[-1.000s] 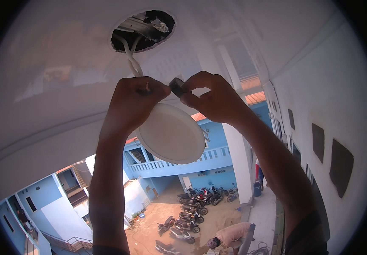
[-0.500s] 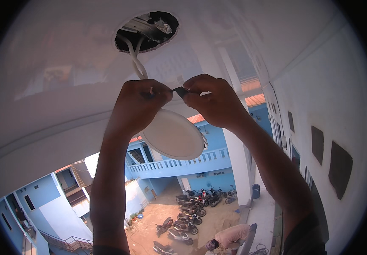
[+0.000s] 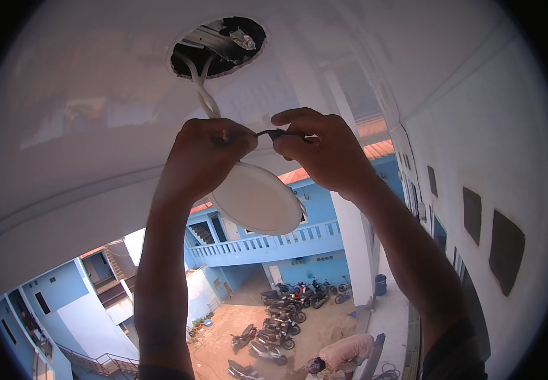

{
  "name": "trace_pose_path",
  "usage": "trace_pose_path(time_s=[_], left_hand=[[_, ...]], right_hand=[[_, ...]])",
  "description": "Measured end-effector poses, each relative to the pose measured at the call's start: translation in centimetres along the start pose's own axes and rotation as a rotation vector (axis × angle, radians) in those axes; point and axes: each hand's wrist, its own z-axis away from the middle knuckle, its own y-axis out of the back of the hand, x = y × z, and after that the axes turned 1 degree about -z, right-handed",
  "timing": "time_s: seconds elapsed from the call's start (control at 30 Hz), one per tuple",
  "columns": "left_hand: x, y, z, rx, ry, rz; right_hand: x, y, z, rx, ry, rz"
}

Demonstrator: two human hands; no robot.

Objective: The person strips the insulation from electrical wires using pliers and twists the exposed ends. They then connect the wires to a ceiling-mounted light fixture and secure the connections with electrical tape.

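Note:
Two white cables (image 3: pixel 203 88) hang from a round cut-out (image 3: pixel 220 47) in the ceiling and run down behind my left hand (image 3: pixel 210 152). That hand is closed in a pinch, and the cable ends are hidden in its fingers. A short strip of black tape (image 3: pixel 272 133) stretches from its fingertips to my right hand (image 3: pixel 324 149), which pinches the other end between thumb and fingers. Just below my left hand hangs a round white ceiling light (image 3: pixel 261 199), tilted; how it is hung is hidden by the hand.
White ceiling (image 3: pixel 96 107) spreads around the cut-out. A white wall with dark square patches (image 3: pixel 507 252) stands at right. Far below lies a courtyard with parked motorbikes (image 3: pixel 280 316), a blue balcony (image 3: pixel 267 244) and a blue bin (image 3: pixel 381 285). A person (image 3: pixel 343 354) bends over below.
My right hand's fingers have shifted on the tape, the forefinger lifting slightly away. The tape looks narrower, as if twisted. The light has swung slightly left; my left hand is nearly still.

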Motion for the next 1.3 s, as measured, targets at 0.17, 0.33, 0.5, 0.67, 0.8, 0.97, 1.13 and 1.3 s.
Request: trace_pose_path(time_s=[0.17,0.33,0.5,0.67,0.8,0.97,1.13,1.3], left_hand=[[-0.1,0.9,0.1,-0.021,-0.015,-0.083],[0.2,0.7,0.2,0.017,0.023,-0.073],[-0.4,0.7,0.4,0.057,0.053,-0.07],[0.7,0.7,0.4,0.039,0.069,-0.109],[0.5,0.5,0.5,0.036,0.04,-0.061],[-0.2,0.4,0.3,0.044,-0.006,-0.025],[-0.7,0.3,0.2,0.037,0.001,-0.035],[0.4,0.4,0.4,0.035,-0.001,-0.097]], right_hand=[[-2.2,-0.4,0.3,0.08,-0.173,-0.933],[0.1,-0.5,0.8,0.134,0.202,0.331],[-3.1,0.7,1.1,-0.064,0.54,0.727],[-4.0,0.6,-3.4,-0.223,0.292,0.312],[-2.7,0.7,-4.3,-0.157,0.037,0.061],[-1.6,0.0,-1.5,-0.115,-0.014,0.165],[-3.4,0.3,-0.2,-0.171,0.024,0.377],[-2.2,-0.3,-1.7,-0.054,0.025,-0.299]])
